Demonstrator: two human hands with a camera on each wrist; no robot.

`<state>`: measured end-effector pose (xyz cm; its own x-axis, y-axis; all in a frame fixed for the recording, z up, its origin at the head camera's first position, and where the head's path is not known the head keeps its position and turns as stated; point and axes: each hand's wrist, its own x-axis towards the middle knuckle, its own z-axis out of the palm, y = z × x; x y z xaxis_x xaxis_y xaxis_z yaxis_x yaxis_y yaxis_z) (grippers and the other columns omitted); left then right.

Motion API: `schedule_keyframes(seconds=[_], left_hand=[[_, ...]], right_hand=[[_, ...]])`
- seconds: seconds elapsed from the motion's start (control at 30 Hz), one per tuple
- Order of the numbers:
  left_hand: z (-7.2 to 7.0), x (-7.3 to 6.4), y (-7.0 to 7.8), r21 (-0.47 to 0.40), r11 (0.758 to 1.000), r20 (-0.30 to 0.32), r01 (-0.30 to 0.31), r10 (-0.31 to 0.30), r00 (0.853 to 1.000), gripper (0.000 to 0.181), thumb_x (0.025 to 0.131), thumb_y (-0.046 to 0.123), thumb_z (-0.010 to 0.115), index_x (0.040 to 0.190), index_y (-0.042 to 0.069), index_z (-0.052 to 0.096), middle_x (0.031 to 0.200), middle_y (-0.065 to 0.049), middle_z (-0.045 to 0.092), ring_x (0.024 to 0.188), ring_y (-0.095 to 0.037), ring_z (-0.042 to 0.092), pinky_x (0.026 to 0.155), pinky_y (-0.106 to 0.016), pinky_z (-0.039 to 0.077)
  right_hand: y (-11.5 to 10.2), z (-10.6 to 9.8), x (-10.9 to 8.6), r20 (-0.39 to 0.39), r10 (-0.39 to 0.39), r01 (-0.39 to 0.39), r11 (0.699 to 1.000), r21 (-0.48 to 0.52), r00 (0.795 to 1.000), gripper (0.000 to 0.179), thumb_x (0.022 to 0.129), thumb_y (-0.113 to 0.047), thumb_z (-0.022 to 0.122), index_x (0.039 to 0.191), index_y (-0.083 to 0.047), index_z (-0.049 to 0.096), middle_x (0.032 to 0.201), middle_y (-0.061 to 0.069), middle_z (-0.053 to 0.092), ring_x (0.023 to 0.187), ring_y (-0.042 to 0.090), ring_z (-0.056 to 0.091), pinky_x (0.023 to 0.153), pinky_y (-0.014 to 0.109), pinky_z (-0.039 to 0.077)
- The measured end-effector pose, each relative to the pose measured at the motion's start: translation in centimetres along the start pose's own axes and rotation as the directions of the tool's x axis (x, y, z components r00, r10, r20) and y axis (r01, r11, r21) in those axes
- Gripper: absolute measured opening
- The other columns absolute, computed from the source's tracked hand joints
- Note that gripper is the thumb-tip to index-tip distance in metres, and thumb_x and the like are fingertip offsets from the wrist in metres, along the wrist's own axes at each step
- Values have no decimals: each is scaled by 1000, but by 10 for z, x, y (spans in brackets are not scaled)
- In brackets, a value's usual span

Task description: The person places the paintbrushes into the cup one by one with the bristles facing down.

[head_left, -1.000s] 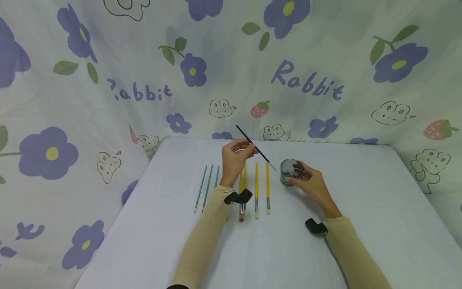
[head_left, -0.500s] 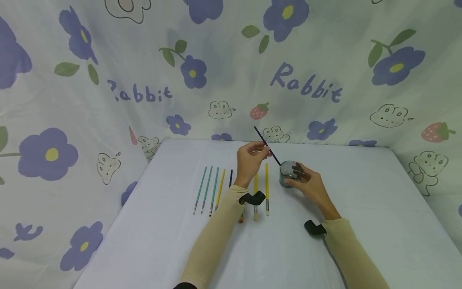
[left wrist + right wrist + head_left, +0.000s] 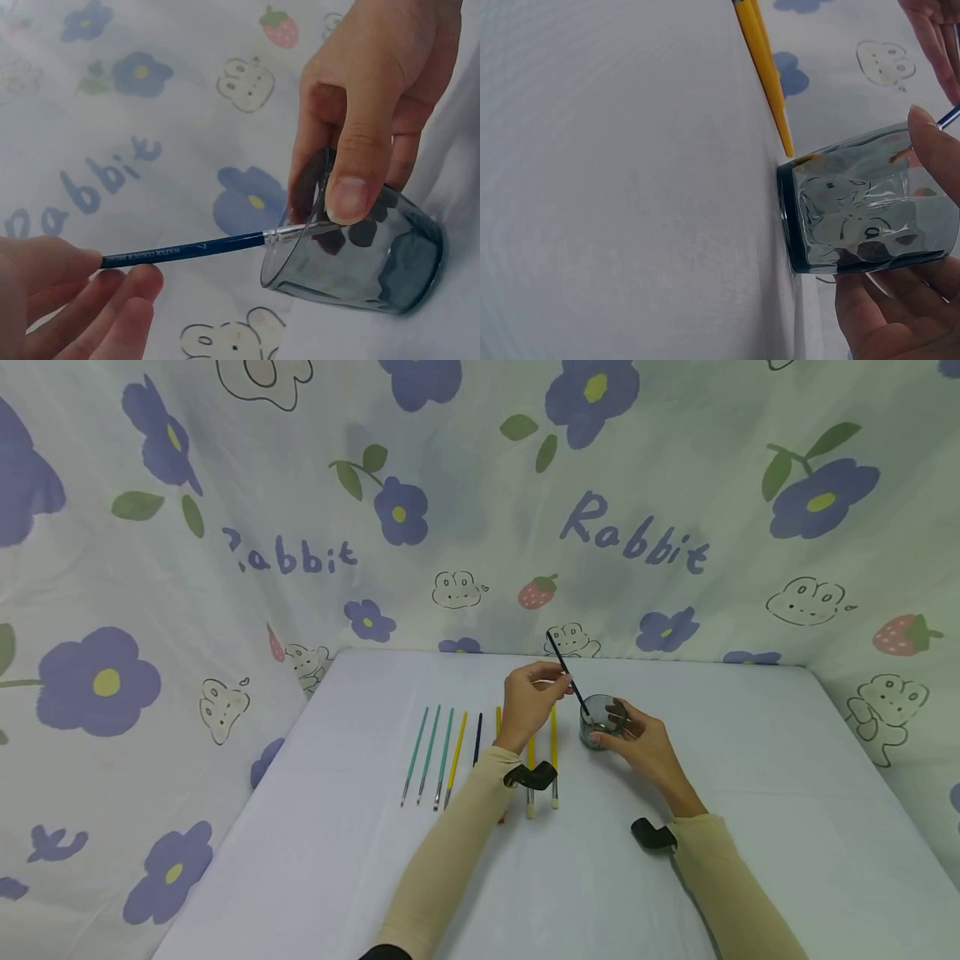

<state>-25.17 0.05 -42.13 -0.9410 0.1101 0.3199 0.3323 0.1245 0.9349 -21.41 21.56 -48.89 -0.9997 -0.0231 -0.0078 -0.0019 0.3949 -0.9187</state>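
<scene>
My left hand (image 3: 529, 700) pinches a dark blue paintbrush (image 3: 187, 250) by its handle between thumb and fingers. The brush slants down to the right, its metal ferrule and bristle end inside the mouth of a grey-tinted glass cup (image 3: 600, 723). Around the far right side of that cup, my right hand (image 3: 645, 739) grips with thumb in front and fingers behind. In the right wrist view the glass (image 3: 870, 210) shows a thick base near the white table, and the brush tip appears through its wall.
Teal-handled brushes (image 3: 427, 756) lie in a row at the left on the white table (image 3: 300, 860). Yellow-handled brushes (image 3: 554, 760) and a dark blue one (image 3: 477, 739) lie beside them, partly under my left arm. A patterned curtain (image 3: 480, 485) hangs behind.
My left hand has moved right with the paintbrush, and the bristle end has gone from beside the cup to inside its mouth. The right hand keeps its hold on the cup.
</scene>
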Motion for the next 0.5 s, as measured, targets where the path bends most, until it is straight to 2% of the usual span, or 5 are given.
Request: schedule_keyframes(seconds=[0.23,0.33,0.5], left_hand=[[6,-1,-3,51,998,54,19,-22,998,20,96,14,75,113,4,75,101,-13,79,85,-23,80,76,-26,64],[9,-1,-3,71,997,74,29,-34,997,20,96,12,74,114,3,75,100,-14,79,88,-29,79,76,-26,64],[13,-3,-7,109,993,80,47,-56,995,21,96,14,73,116,4,74,100,-11,79,91,-29,79,76,-25,63]], right_hand=[[0,0,-1,1,-23,23,1000,19,1000,96,86,-41,85,161,-7,34,156,21,50,147,40,48,120,46,43],[-2,-1,-2,0,-31,31,999,21,1000,96,86,-40,85,161,-7,35,157,21,50,147,40,48,120,46,43],[-2,0,-2,5,-27,27,999,33,1000,96,86,-40,85,161,-7,34,157,21,49,147,41,47,121,48,42]])
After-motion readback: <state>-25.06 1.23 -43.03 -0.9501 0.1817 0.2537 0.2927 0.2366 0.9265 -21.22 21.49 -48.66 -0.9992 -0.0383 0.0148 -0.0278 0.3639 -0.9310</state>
